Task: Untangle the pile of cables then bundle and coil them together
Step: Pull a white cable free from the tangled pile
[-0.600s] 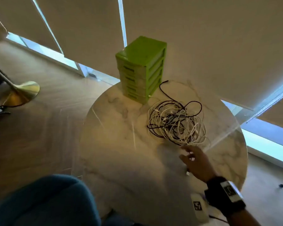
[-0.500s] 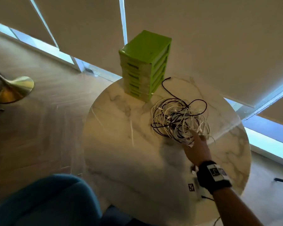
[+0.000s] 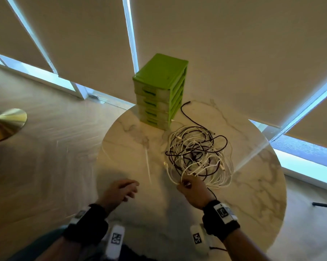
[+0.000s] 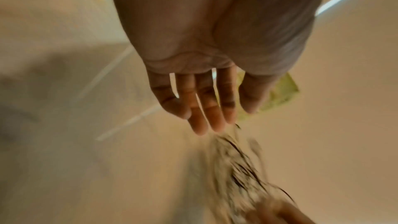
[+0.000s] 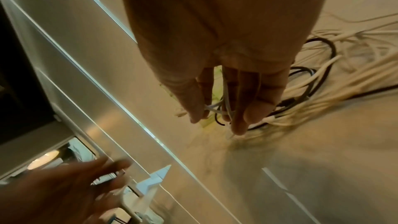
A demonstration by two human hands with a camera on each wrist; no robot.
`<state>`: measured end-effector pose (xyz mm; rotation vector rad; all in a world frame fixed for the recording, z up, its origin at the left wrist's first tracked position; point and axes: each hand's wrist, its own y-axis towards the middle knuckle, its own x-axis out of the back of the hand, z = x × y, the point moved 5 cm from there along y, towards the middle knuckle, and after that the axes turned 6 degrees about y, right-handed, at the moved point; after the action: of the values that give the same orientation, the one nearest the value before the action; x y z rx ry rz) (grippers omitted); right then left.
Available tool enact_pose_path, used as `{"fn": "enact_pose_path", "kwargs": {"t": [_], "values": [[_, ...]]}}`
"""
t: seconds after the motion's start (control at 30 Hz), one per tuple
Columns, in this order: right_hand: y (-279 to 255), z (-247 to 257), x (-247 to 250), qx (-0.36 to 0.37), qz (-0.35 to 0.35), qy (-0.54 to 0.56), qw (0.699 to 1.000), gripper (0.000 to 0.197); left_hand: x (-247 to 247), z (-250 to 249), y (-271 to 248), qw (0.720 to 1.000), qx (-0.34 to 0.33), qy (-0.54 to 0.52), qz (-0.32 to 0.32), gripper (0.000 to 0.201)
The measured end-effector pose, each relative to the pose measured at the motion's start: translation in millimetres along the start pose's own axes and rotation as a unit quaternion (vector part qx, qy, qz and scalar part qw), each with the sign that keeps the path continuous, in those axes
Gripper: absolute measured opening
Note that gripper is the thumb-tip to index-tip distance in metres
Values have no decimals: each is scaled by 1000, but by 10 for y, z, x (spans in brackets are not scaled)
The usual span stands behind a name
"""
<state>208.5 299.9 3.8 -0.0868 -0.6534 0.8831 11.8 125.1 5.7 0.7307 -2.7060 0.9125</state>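
Note:
A tangled pile of white and black cables (image 3: 198, 155) lies on the round marble table (image 3: 132, 213), right of centre. My right hand (image 3: 189, 185) sits at the pile's near edge and pinches a few white and black strands (image 5: 217, 110) between thumb and fingers. My left hand (image 3: 125, 189) hovers over the table to the left of the pile, fingers loosely extended and holding nothing; in the left wrist view its fingers (image 4: 206, 108) are straight, with the blurred cable pile (image 4: 241, 173) beyond them.
A green plastic drawer unit (image 3: 160, 91) stands at the table's far edge, just behind the cables. One black cable end (image 3: 187, 104) runs out beside it. A brass lamp base (image 3: 6, 123) sits on the floor at left. Window blinds hang behind.
My right hand has drawn back to the pile's near edge and taken hold of strands. My left hand has come into view over the table. The head view has shifted closer.

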Motion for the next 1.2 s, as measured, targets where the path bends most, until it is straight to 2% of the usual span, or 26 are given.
{"fn": "enact_pose_path", "kwargs": {"t": [0.13,0.2,0.23,0.3,0.33,0.4,0.47,0.57,0.63,0.7,0.8,0.87,0.93,1.0,1.1,1.2], "values": [[-63,121,-177,59,-15,44,997,19,-736,-609,194,995,-35,27,90,20],[-105,30,-215,52,-30,63,996,23,-828,-733,291,995,-51,28,75,23],[-115,-47,-217,35,-42,55,997,32,-791,-769,334,997,-53,15,58,25],[-90,-257,-205,-22,-46,3,999,68,-660,-805,443,998,-56,-13,35,28],[-59,-343,-184,-50,-39,-15,998,78,-577,-821,513,997,-64,-21,29,29],[68,-493,-67,-81,-35,-30,996,86,-384,-872,679,996,-74,-40,8,28],[248,-628,151,-110,-57,-11,992,85,-118,-951,899,993,-80,-78,-24,28],[503,-835,601,-182,-131,67,972,62,366,-1072,1291,980,-58,-182,-65,26],[577,-922,939,-247,-208,157,933,45,594,-1167,1536,980,-50,-186,-52,26],[627,-884,1147,-288,-259,173,906,39,673,-1204,1698,987,-47,-151,-8,25],[692,-603,1173,-326,-291,54,898,45,602,-1147,1914,987,-37,-142,57,26],[655,-294,1023,-349,-311,-78,881,47,517,-1118,2028,986,-26,-145,79,25],[610,1,773,-339,-322,-164,869,52,423,-1104,2088,983,-22,-158,93,24],[660,134,536,-298,-299,-185,887,60,314,-1134,2145,980,-29,-177,91,23],[763,-111,321,-292,-164,-221,916,73,136,-1204,2173,973,-53,-207,90,24],[744,-477,592,-315,-97,-295,897,77,-47,-1319,2172,962,-84,-248,79,25]]}}
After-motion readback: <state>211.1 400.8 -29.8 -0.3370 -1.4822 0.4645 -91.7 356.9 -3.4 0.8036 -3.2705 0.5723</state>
